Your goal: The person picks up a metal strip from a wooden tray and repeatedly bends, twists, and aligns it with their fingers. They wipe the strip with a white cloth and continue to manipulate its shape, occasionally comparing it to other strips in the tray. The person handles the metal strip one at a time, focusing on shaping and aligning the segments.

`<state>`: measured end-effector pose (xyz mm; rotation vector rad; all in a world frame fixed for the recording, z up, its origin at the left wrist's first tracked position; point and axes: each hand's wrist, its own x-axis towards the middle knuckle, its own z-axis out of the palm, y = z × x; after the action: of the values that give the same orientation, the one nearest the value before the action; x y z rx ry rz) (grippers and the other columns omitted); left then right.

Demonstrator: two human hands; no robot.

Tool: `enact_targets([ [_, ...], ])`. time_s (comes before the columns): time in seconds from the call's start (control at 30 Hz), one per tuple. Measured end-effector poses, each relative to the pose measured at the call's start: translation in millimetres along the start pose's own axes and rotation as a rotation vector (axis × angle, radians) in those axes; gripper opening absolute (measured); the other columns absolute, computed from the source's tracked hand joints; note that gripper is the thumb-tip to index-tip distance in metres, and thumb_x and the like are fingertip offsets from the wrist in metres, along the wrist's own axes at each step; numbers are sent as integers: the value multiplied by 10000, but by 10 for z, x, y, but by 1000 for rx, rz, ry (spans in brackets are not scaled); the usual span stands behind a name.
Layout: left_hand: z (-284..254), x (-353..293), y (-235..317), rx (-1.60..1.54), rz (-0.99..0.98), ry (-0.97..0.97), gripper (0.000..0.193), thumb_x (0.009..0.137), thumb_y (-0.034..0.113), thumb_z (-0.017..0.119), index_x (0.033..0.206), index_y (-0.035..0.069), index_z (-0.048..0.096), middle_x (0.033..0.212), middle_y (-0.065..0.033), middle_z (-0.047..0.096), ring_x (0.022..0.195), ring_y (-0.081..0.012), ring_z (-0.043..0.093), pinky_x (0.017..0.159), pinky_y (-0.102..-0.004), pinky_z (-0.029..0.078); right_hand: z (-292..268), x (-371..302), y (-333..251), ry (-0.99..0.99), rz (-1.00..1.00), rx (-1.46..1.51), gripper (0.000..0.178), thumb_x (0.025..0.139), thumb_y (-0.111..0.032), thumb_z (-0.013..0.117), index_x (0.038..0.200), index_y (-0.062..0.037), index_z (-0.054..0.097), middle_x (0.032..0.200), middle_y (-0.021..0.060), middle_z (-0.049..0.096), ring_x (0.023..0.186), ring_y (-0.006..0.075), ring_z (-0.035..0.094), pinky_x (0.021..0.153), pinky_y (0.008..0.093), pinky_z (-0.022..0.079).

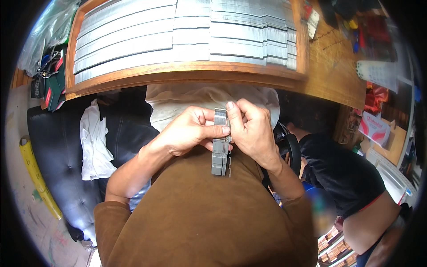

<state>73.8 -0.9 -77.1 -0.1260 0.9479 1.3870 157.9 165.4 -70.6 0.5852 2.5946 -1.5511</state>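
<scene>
In front of my chest is a narrow upright stack of thin grey metal pieces [219, 155], its right edge notched. My left hand [195, 129] grips the stack's upper part, thumb across its front and fingers behind. Closed at the right edge of the same stack is my right hand [253, 129], with its thumb raised near the top corner and its fingers curled against the side. What lies behind the fingers is hidden. Beyond both hands, a white cloth [178, 100] hangs below the table edge.
A wooden tray [191, 66] holding rows of grey flat strips [124, 35] stands ahead on the wooden table [331, 75]. A black padded seat [62, 164] with a white cloth [94, 147] is at left. Close on my right, another person in a black shirt [342, 173] bends over.
</scene>
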Motion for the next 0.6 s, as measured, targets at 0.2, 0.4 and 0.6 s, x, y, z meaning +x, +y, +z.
enact_targets([
  [0.2,-43,12,0,-6,68,104,248,946,170,708,1118,-2,658,958,-110,739,824,-184,742,647,-238,596,-36,-169,-36,79,96,419,175,954,-111,666,904,39,592,734,101,653,621,122,659,520,273,487],
  [0.4,-126,52,-4,-106,172,200,237,931,125,717,1104,-22,646,952,-139,727,851,-234,744,712,-297,634,-24,-384,-29,-84,156,352,217,857,17,722,1041,48,611,789,38,655,642,43,602,548,194,489],
  [0.6,-144,15,32,-117,168,181,238,944,137,705,1103,-26,634,978,-141,718,869,-228,740,742,-301,638,-29,-409,18,29,102,398,261,857,57,696,1115,52,653,797,35,651,627,42,603,536,194,492],
])
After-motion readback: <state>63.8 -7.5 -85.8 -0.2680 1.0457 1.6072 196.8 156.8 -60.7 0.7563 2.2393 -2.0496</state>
